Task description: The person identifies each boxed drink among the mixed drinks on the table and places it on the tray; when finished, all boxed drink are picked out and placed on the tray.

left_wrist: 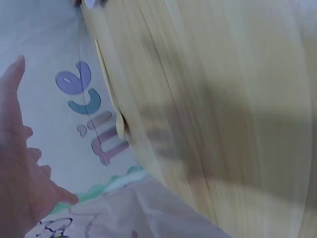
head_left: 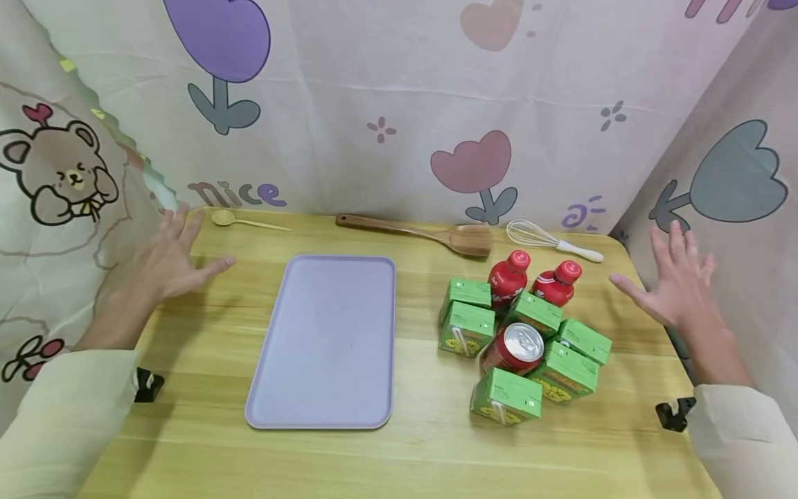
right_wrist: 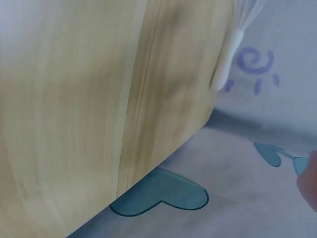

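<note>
My left hand (head_left: 171, 260) hovers over the table's left edge with fingers spread, holding nothing. Nearest to it lies a small wooden spoon (head_left: 224, 218). A pale purple tray (head_left: 330, 339) rests bare on the table, right of that hand. My right hand (head_left: 679, 284) is raised over the right edge, fingers apart, holding nothing. To its left stand several green drink cartons (head_left: 506, 395), a red soda can (head_left: 522, 343) among them, and two red bottles: one bottle (head_left: 508, 279) and another bottle (head_left: 555, 284). A whisk (right_wrist: 230, 57) lies near the right hand.
At the back of the wooden table (head_left: 436, 457) lies a wooden spatula (head_left: 467, 239). A patterned curtain (head_left: 349, 104) rises behind the table and along both sides. Black wrist mounts (head_left: 148, 385) sit at the sleeves.
</note>
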`<state>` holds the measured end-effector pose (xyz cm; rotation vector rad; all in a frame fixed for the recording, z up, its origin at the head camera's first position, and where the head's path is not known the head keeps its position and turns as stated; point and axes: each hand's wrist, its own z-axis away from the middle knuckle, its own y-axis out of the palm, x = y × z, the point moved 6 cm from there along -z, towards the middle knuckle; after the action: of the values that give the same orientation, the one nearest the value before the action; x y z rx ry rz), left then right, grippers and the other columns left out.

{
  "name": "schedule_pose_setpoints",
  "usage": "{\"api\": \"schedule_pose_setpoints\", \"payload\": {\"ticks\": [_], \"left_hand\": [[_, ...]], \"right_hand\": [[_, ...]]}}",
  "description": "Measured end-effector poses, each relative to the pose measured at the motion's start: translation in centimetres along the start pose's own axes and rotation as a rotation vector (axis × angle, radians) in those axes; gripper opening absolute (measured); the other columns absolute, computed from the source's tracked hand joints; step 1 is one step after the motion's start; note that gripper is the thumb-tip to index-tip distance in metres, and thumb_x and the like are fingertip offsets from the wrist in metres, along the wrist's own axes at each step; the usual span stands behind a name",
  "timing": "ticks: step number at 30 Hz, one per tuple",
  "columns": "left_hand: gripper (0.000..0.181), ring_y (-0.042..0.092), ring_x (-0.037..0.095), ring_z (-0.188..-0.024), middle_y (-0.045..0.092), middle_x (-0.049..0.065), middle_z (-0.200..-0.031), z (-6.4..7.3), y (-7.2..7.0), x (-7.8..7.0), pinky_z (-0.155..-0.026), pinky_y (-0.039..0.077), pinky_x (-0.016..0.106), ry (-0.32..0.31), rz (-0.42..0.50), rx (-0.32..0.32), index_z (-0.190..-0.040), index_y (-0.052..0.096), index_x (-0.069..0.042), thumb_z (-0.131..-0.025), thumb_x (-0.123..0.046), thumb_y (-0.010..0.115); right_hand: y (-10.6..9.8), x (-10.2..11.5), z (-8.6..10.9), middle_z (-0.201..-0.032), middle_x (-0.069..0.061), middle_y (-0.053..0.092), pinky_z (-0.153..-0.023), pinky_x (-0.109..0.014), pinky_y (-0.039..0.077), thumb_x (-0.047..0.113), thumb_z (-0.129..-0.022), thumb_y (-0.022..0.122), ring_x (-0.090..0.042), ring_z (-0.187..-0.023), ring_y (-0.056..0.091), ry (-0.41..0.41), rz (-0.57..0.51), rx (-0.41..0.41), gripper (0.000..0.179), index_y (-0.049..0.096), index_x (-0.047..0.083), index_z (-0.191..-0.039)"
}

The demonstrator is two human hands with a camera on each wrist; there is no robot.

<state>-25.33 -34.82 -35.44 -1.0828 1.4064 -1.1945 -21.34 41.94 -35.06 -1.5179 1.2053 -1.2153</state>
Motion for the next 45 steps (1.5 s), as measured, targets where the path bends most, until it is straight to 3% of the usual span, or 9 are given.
{"api": "schedule_pose_setpoints", "payload": {"ticks": [7,14,17,20,22,24,29,36,45], "left_hand": [[0.103,-0.009,0.05,-0.141,-0.019,0.012,-0.157,1.8,1.3,-2.4,-0.099,0.01,0.078,0.017,0.2,0.07,-0.152,-0.006,-0.014,-0.084,-0.057,0.059],[0.104,0.012,0.059,-0.135,-0.006,0.019,-0.158,4.4,3.0,-4.6,-0.094,0.018,0.079,0.035,0.281,0.122,-0.153,0.002,-0.013,-0.081,-0.054,0.066],[0.102,0.017,0.06,-0.133,0.002,0.023,-0.157,5.4,3.6,-5.3,-0.093,0.019,0.079,0.046,0.306,0.125,-0.153,0.008,-0.011,-0.08,-0.052,0.068],[0.101,0.023,0.059,-0.131,0.014,0.027,-0.155,6.4,4.2,-6.1,-0.093,0.021,0.078,0.053,0.342,0.126,-0.152,0.015,-0.009,-0.079,-0.049,0.071],[0.098,0.031,0.057,-0.127,0.021,0.029,-0.151,7.0,4.4,-6.7,-0.092,0.027,0.076,0.059,0.367,0.133,-0.15,0.021,-0.006,-0.077,-0.047,0.074],[0.095,0.04,0.053,-0.122,0.027,0.03,-0.148,7.7,4.6,-7.3,-0.091,0.036,0.07,0.063,0.404,0.149,-0.147,0.026,-0.004,-0.077,-0.044,0.075],[0.086,0.053,0.043,-0.11,0.04,0.027,-0.138,9.4,5.3,-8.5,-0.078,0.055,0.045,0.069,0.501,0.19,-0.141,0.036,-0.001,-0.076,-0.041,0.077],[0.075,0.059,0.034,-0.101,0.051,0.024,-0.124,11.0,6.3,-9.4,-0.071,0.056,0.027,0.041,0.594,0.245,-0.133,0.045,0.0,-0.074,-0.03,0.08],[0.05,0.056,0.022,-0.093,0.056,0.012,-0.107,12.3,7.0,-10.3,-0.067,0.051,0.02,0.039,0.566,0.256,-0.114,0.057,-0.004,-0.071,-0.014,0.08]], "right_hand": [[-0.8,1.8,2.6,-0.16,-0.007,-0.007,-0.106,-0.073,0.001,0.041,-0.088,0.057,-0.041,-0.145,-0.004,-0.007,-0.212,-0.021,0.087,0.003,0.019,-0.153],[-1.0,4.4,5.2,-0.157,-0.017,0.017,-0.112,-0.065,0.008,0.03,-0.087,0.061,-0.044,-0.143,0.015,-0.04,-0.34,-0.033,0.079,0.017,0.021,-0.152],[-0.8,5.3,6.2,-0.154,-0.018,0.028,-0.117,-0.042,0.021,0.028,-0.088,0.061,-0.05,-0.135,0.029,-0.018,-0.397,-0.008,0.074,0.023,0.025,-0.151],[-0.3,6.3,7.2,-0.149,-0.019,0.036,-0.105,-0.009,0.028,0.023,-0.09,0.062,-0.017,-0.136,0.04,-0.015,-0.47,0.027,0.067,0.029,0.024,-0.149],[0.0,7.0,7.8,-0.147,-0.006,0.043,-0.093,0.004,0.026,0.017,-0.09,0.063,0.006,-0.129,0.04,-0.041,-0.524,0.033,0.062,0.036,0.019,-0.146],[0.3,7.7,8.4,-0.141,0.006,0.049,-0.092,0.003,0.03,0.009,-0.09,0.062,0.022,-0.117,0.039,-0.081,-0.598,0.035,0.057,0.041,0.01,-0.142],[0.8,8.6,9.3,-0.128,0.02,0.055,-0.089,-0.003,0.04,-0.004,-0.09,0.056,0.012,-0.116,0.051,-0.145,-0.747,0.062,0.043,0.048,-0.004,-0.133],[1.8,8.3,10.4,-0.124,0.023,0.058,-0.084,-0.006,0.045,-0.005,-0.09,0.055,0.01,-0.109,0.056,-0.132,-0.777,0.102,0.04,0.052,-0.005,-0.13],[2.7,7.6,11.0,-0.12,0.03,0.054,-0.078,-0.009,0.049,-0.002,-0.089,0.06,0.01,-0.098,0.06,-0.062,-0.761,0.144,0.045,0.051,-0.003,-0.132]]}}
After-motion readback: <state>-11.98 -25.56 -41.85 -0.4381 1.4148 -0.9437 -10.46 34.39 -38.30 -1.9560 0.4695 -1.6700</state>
